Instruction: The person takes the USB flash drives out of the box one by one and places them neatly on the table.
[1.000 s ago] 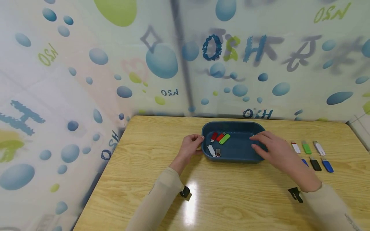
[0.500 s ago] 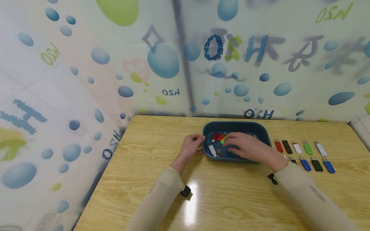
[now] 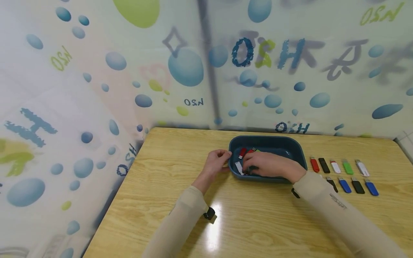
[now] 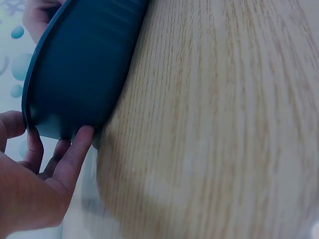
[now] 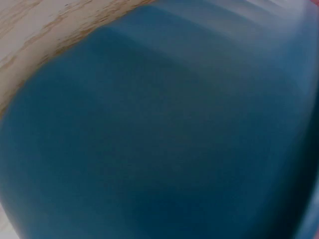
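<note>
A dark blue plastic bin [image 3: 280,143] stands on the table with several USB flash drives at its left end. Thumb and fingers of my left hand [image 3: 214,163] pinch its left rim; the left wrist view shows the left hand's fingertips [image 4: 84,132] against the bin wall [image 4: 79,74]. My right hand [image 3: 269,164] reaches down inside, fingertips at a small dark flash drive beside a white flash drive [image 3: 238,167]. Whether the fingers hold the small one I cannot tell. A red flash drive [image 3: 242,153] lies behind them; red and green ones are partly hidden.
Right of the bin, several flash drives lie in two rows, among them a red one [image 3: 314,164], a green one [image 3: 347,167] and a blue one [image 3: 371,187]. The wooden table [image 3: 258,222] meets a patterned curtain [image 3: 145,118] at the back and left.
My right hand has moved left from the bin's right side, then lower, to the drives at its near left. My left hand stays on the rim. The view has shifted slightly.
</note>
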Available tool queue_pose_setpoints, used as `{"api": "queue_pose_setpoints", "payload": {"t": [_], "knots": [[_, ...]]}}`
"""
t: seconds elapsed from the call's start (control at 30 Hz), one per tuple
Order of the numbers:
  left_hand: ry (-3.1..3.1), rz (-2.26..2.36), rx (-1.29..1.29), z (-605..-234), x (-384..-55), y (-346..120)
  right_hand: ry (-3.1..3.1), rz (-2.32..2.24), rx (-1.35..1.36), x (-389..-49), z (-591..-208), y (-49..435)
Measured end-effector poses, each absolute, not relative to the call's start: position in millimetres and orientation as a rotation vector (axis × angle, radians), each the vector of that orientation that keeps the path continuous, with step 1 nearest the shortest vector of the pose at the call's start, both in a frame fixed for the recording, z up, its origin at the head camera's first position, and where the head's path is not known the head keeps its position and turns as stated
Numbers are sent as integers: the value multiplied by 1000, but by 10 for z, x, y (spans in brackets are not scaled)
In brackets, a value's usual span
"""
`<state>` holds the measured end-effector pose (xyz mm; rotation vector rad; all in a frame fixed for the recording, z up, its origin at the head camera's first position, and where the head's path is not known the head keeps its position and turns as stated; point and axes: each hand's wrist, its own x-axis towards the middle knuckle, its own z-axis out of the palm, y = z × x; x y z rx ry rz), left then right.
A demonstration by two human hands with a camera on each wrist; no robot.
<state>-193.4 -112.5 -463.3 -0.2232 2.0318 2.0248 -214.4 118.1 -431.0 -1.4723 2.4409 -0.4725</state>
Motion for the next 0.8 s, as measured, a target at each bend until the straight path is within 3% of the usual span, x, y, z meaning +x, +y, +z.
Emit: {"api": "queue_pose_setpoints", "payload": {"t": [0.8], "knots": [[2044,2034,-219,-4637,-1930,-1107,2529,-359,-1431,-2146,-4402,1212]]}}
